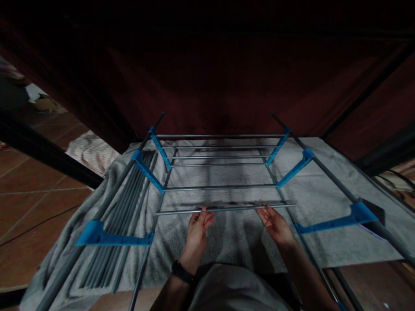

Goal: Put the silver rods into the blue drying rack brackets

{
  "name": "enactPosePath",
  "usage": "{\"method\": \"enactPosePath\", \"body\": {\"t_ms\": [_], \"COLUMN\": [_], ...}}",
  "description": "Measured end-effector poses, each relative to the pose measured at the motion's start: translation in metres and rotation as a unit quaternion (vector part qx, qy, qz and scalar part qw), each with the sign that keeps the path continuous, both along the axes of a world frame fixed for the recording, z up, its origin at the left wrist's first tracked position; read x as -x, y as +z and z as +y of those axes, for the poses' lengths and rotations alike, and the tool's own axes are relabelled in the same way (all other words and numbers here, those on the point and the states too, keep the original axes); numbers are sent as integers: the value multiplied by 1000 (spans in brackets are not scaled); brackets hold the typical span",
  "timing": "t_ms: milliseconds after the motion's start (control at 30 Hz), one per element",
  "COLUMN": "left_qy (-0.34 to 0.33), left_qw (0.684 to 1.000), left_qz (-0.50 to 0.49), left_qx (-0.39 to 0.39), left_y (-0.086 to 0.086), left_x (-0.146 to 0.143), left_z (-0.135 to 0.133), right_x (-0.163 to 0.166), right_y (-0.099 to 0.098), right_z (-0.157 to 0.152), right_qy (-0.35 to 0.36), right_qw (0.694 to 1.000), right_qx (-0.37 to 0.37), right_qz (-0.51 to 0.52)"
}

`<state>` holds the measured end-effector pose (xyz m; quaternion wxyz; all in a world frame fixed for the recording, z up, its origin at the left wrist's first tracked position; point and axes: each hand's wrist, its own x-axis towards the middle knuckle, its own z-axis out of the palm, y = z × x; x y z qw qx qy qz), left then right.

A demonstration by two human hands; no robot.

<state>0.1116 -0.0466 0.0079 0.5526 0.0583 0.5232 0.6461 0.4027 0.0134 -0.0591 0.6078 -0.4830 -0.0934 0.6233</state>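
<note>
A grey metal rod (227, 208) lies crosswise in front of me, held at both ends of its middle stretch. My left hand (198, 226) pinches it from below, fingers curled round it. My right hand (275, 224) grips it the same way further right. The rod sits level with a partly built rack frame (220, 187) of grey tubes and blue plastic connectors (147, 172). Several crossbars are fitted between the blue connectors beyond the rod.
A grey towel (324, 194) covers the floor under the rack. Several loose grey rods (126, 207) lie bundled at the left. Blue connectors (337, 221) jut inward at right and left (113, 237). Dark red fabric (227, 77) hangs behind. Brown floor tiles (35, 194) lie at the left.
</note>
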Motion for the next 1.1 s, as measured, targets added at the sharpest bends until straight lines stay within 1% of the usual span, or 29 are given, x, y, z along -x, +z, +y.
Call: {"method": "enactPosePath", "body": {"t_ms": [100, 167, 333, 433, 533, 633, 700, 767, 867, 1000, 1067, 1100], "left_qy": [3, 1, -23, -38, -52, -74, -97, -123, -155, -195, -204, -200], "left_qw": [1000, 1000, 996, 993, 988, 977, 964, 947, 921, 891, 880, 875], "left_qz": [-6, 3, 64, 93, 123, 163, 196, 234, 284, 345, 365, 374], "left_qx": [-21, -31, -54, -63, -81, -118, -149, -181, -216, -221, -225, -232], "left_y": [4, 7, 13, 20, 33, 52, 64, 72, 71, 59, 58, 60], "left_x": [-1, -2, -3, -7, -14, -23, -30, -38, -54, -72, -74, -72], "left_z": [4, 6, 8, 10, 13, 19, 23, 27, 30, 28, 27, 27], "right_x": [1, 2, 6, 11, 16, 23, 29, 35, 46, 61, 66, 68], "right_y": [1, 2, 8, 13, 23, 37, 46, 55, 66, 77, 79, 79], "right_z": [-1, -1, -2, -3, -3, -4, -4, -4, -6, -12, -16, -18], "right_qy": [0, 7, 6, 10, 11, 15, 21, 35, 63, 103, 147, 178], "right_qw": [1000, 1000, 1000, 1000, 1000, 999, 997, 994, 986, 971, 960, 954], "right_qx": [22, 23, 21, 16, 13, 15, 9, 3, 16, 24, 18, 16], "right_qz": [-2, -4, 10, 9, 20, 48, 72, 99, 151, 215, 236, 241]}}
